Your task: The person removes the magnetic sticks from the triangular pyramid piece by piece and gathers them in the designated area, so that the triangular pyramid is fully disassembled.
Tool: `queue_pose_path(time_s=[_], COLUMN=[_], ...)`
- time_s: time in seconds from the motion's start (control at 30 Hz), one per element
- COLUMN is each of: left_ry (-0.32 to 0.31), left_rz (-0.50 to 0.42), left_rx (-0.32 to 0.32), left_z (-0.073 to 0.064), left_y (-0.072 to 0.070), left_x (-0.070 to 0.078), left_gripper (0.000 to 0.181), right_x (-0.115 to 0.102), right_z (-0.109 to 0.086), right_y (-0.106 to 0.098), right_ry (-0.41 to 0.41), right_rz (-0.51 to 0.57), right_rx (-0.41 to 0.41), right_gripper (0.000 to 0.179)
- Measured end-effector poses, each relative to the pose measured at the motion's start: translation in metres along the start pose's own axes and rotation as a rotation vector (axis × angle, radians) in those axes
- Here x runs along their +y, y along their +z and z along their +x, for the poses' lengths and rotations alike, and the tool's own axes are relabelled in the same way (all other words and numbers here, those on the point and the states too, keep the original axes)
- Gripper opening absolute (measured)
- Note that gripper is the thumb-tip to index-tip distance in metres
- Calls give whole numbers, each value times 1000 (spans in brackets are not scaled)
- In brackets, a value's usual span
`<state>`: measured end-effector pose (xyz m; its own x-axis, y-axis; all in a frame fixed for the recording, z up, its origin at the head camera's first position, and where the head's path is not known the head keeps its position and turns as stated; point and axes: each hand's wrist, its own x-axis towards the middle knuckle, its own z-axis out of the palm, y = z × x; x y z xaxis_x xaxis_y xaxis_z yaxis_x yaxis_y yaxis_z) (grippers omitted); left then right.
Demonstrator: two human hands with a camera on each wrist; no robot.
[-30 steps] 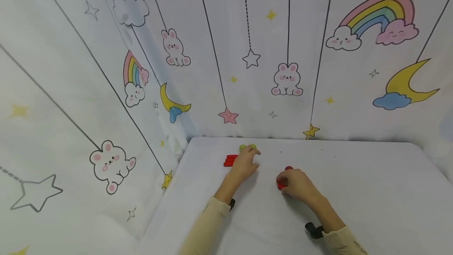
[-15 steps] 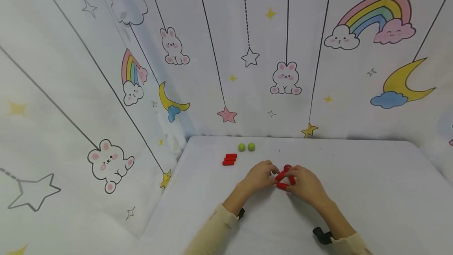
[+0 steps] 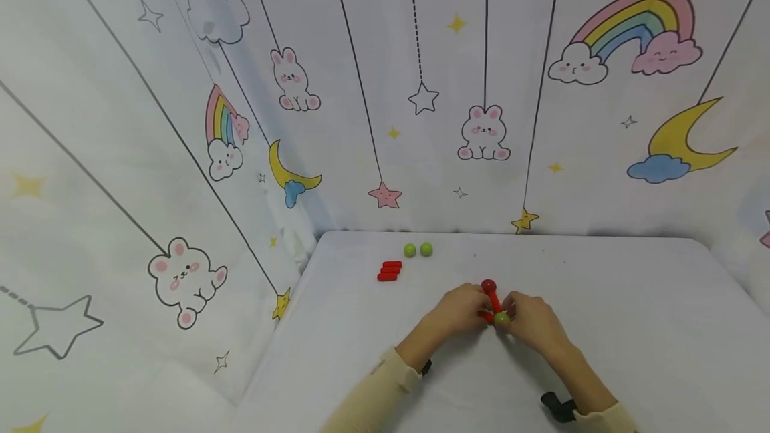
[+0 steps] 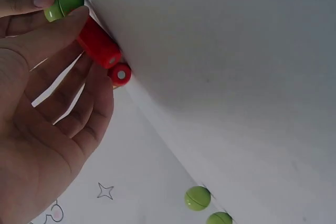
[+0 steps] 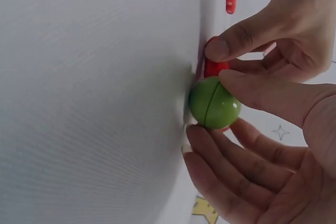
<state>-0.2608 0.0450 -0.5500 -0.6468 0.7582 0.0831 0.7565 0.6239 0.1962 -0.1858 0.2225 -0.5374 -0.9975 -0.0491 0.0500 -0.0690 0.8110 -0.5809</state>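
Note:
In the head view my left hand (image 3: 462, 310) and right hand (image 3: 534, 323) meet over the table. A green ball (image 3: 502, 318) sits between them, pinched by the right thumb and fingers. My left thumb and fingers grip a short red rod (image 5: 214, 64) beside the ball. A second red rod (image 3: 495, 301) runs from near the green ball up to a red ball (image 3: 488, 284). In the left wrist view, the gripped rod (image 4: 100, 44) meets the green ball, and another red rod's end (image 4: 121, 74) shows a small pale disc. Fingers hide part of the pieces.
Several pieces lie at the table's left rear: a row of red rods (image 3: 390, 270) and two green balls (image 3: 418, 249). Behind the white table (image 3: 631, 326) hangs a curtain (image 3: 439, 186) printed with rabbits, stars and rainbows. A black wrist camera (image 3: 558, 407) is on the right forearm.
My left hand has come from the green balls at the rear left to the red rods by my right hand. A green ball now shows between both hands, at the rods' near side.

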Motion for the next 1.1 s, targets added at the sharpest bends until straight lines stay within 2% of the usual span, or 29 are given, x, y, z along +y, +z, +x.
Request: queue_pose_path(time_s=[0.23, 0.47, 0.6, 0.77, 0.93, 1.1], left_ry=[-32, -43, -27, -18, -79, -116], left_rz=[94, 113, 134, 146, 76, 42], left_rx=[-5, -18, -18, -47, -32, -18], left_z=[3, 2, -1, -13, -23, -27], left_y=[6, 5, 3, -9, -22, -29], left_x=[7, 11, 11, 5, -8, -17], left_gripper=[15, 15, 12, 8, 10, 12], right_x=[2, 1, 3, 4, 6, 6], right_z=[1, 1, 1, -1, -1, 1], right_y=[2, 4, 5, 0, -6, -5], right_ry=[-4, 5, 10, 29, 46, 57], right_rz=[13, 12, 20, 8, 12, 10], right_rx=[-1, 6, 2, -5, -10, -23], right_gripper=[25, 24, 24, 26, 27, 29])
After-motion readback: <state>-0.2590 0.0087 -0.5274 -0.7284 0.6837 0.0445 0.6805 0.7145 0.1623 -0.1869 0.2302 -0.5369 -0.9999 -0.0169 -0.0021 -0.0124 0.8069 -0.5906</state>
